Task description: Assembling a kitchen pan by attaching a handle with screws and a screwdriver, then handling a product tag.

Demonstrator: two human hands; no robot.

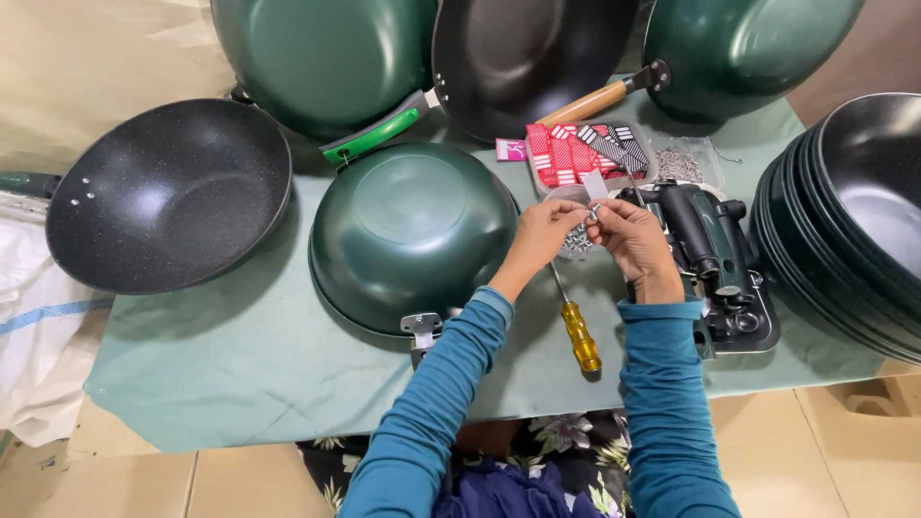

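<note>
My left hand and my right hand meet above a green cloth, both pinching a small silver metal part between the fingertips. Just below them sits a small clear container of silver hardware. A screwdriver with a yellow handle lies on the cloth between my forearms. To the left of my hands, a green pan rests upside down, its metal handle bracket pointing toward me.
A tray of black pan handles lies right of my hands. A box of red and white packets and a bag of screws sit behind. A speckled black wok is left; stacked woks right; more pans behind.
</note>
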